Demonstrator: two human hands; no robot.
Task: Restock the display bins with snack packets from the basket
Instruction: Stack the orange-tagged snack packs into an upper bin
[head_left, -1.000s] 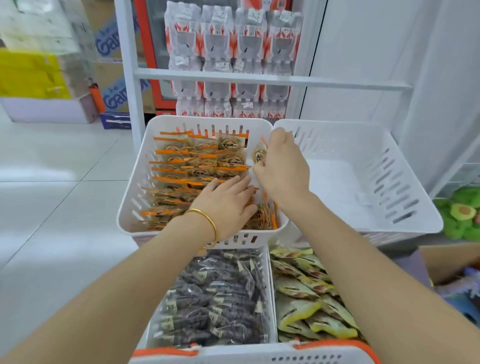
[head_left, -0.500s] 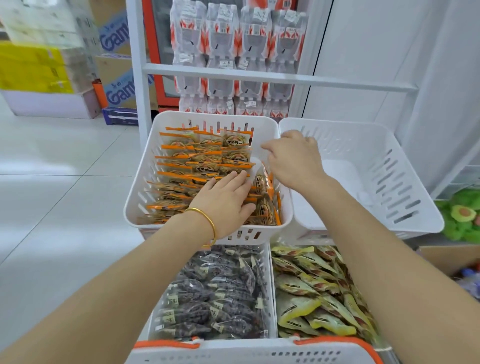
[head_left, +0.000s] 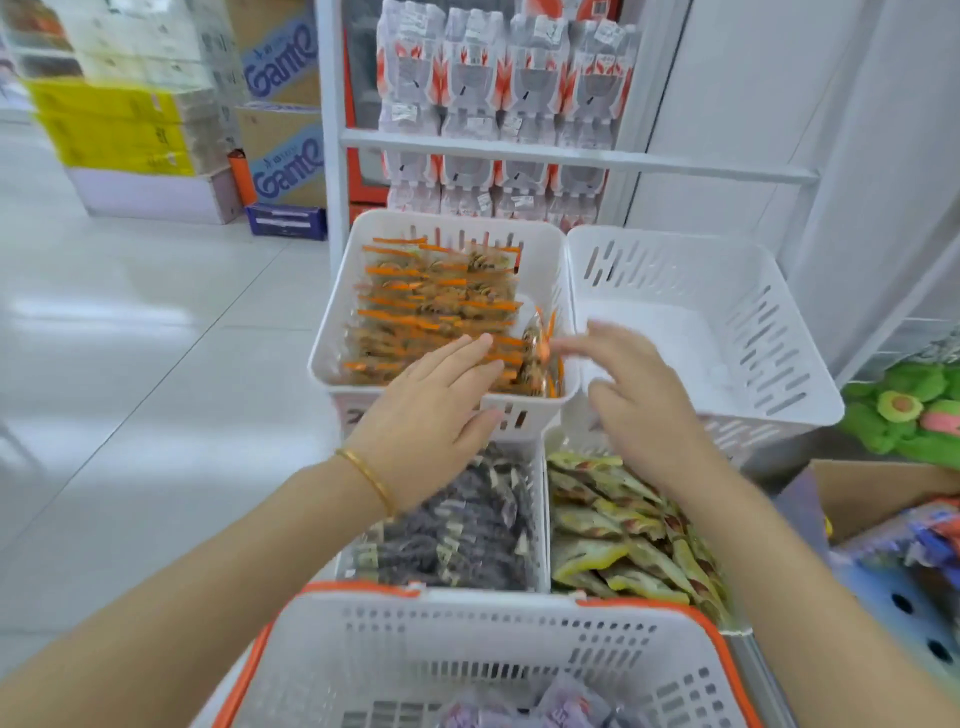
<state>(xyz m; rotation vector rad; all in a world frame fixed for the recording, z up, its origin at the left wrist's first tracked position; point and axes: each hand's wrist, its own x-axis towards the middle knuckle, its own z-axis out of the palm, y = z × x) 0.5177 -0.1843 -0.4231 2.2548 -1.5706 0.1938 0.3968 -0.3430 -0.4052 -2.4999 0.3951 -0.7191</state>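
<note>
Head camera looks down at two rows of white bins. The basket (head_left: 467, 639) with the orange rim sits at the very bottom, closest to the body. In it I can see a few purple packets (head_left: 561, 706), but they are cut off and blurry, so I cannot tell which way they lie.

Both hands are up over the far bins, well past the basket. The left hand (head_left: 436, 400) lies flat with straight fingers on the orange packets (head_left: 426, 301) at the near edge of the full bin (head_left: 332, 332). The right hand (head_left: 639, 400) is blurry. Its fingers look spread and loose, with the tips by the packets standing at the bin's right side. I see no pinch.

The empty bin (head_left: 779, 322) is just beside the right hand, so that hand is nearer to it. I think both hands must come back toward the body to get more packets.

The cardboard boxes (head_left: 283, 166) far back on the left have blue letters that look like "Gante". The words on the snack packets are too small to read.
</note>
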